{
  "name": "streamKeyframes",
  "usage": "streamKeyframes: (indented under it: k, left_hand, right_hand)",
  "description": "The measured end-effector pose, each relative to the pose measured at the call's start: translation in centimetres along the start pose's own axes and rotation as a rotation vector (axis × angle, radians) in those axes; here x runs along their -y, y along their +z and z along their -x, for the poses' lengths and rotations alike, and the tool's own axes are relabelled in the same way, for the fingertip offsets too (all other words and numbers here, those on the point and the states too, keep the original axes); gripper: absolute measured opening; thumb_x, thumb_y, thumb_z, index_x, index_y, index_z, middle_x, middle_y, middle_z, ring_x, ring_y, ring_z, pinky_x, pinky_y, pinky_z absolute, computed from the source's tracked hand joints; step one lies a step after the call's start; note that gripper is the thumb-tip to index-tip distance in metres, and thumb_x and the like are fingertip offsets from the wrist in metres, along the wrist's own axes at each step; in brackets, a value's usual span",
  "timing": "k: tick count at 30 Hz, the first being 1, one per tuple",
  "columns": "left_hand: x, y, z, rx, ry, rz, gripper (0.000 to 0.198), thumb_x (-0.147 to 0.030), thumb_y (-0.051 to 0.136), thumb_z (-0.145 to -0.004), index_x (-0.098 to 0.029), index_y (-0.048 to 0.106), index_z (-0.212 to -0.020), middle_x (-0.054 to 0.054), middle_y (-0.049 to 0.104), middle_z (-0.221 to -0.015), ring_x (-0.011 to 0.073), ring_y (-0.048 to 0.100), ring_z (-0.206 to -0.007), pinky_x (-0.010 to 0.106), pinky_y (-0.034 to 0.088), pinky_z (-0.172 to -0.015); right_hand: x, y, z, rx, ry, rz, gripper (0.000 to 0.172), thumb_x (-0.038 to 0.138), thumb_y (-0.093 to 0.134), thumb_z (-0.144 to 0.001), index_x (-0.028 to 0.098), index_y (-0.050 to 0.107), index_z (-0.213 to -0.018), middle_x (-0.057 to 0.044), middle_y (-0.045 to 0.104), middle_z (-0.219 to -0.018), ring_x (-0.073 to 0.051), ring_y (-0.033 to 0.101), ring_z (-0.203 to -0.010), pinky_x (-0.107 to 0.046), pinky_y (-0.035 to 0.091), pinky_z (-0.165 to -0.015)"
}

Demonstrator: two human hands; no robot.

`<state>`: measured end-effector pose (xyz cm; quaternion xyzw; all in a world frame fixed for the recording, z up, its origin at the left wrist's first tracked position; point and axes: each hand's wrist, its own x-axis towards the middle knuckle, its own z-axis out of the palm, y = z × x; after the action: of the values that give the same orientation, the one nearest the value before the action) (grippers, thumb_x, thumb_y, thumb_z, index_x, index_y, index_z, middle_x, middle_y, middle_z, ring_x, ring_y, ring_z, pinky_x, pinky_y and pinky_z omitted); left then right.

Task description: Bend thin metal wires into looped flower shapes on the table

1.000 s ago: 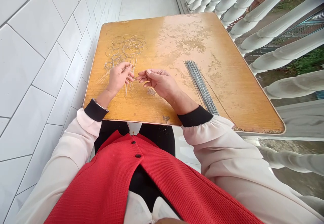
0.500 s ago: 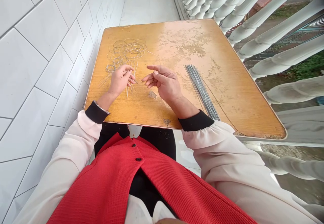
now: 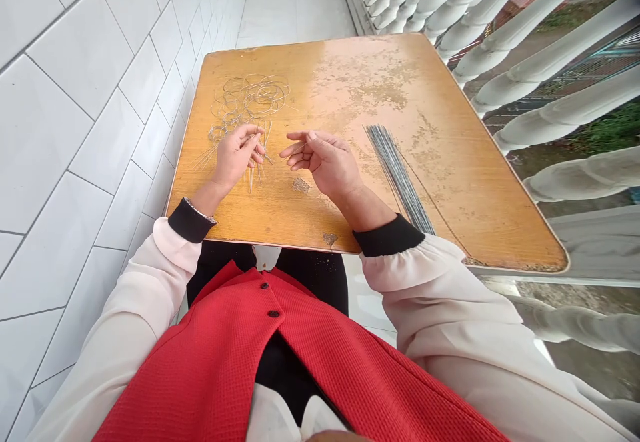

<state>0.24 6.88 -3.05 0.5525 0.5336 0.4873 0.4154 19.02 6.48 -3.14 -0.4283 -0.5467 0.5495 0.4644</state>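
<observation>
My left hand [image 3: 236, 155] hovers over the worn wooden table [image 3: 450, 162], its fingers pinched on one end of a thin wire [image 3: 268, 159]. My right hand [image 3: 323, 159] is a little to its right, with the fingers curled and pinched near that wire's other end. Just beyond my left hand lies a pile of wire loops [image 3: 253, 99] with straight tails. A bundle of straight grey wires [image 3: 397, 175] lies to the right of my right hand, running toward the table's near edge.
A white tiled wall runs close along the table's left side. White balusters [image 3: 525, 49] line the right side, with a drop beyond. The near table edge is chipped. My red vest and black-cuffed sleeves fill the foreground.
My hands, touching fingertip to fingertip a second ago, have drawn apart. The right hand has moved slightly right and its fingers have curled.
</observation>
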Motion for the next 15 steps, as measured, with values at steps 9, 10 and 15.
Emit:
streamKeyframes:
  k: [9,10,15]
  left_hand:
    - [-0.05,0.15,0.01,-0.001,-0.014,0.023,0.010,-0.020,0.052,-0.101,-0.018,0.062,-0.101,-0.005,0.066,-0.066,0.0029,0.062,-0.052,0.014,0.043,-0.050]
    - [-0.04,0.16,0.02,-0.005,-0.015,0.032,0.011,-0.021,0.052,-0.101,-0.018,0.062,-0.101,-0.005,0.066,-0.067,0.0029,0.063,-0.052,0.014,0.043,-0.050]
    - [-0.16,-0.03,0.00,-0.055,-0.055,0.111,0.013,-0.024,0.048,-0.103,-0.018,0.059,-0.097,-0.004,0.068,-0.069,0.0037,0.065,-0.054,0.015,0.044,-0.051]
  right_hand:
    - [-0.03,0.43,0.21,0.057,-0.013,-0.040,0.049,0.071,0.060,-0.088,0.023,0.070,-0.093,-0.006,0.075,-0.082,-0.017,0.071,-0.072,-0.030,0.056,-0.067]
    - [-0.05,0.45,0.22,0.052,-0.020,-0.043,0.050,0.071,0.060,-0.087,0.023,0.070,-0.093,-0.006,0.075,-0.082,-0.017,0.071,-0.073,-0.030,0.057,-0.068]
    - [-0.09,0.37,0.34,-0.013,-0.053,0.001,0.044,0.066,0.062,-0.088,0.025,0.070,-0.103,-0.005,0.077,-0.087,-0.016,0.069,-0.071,-0.030,0.056,-0.066]
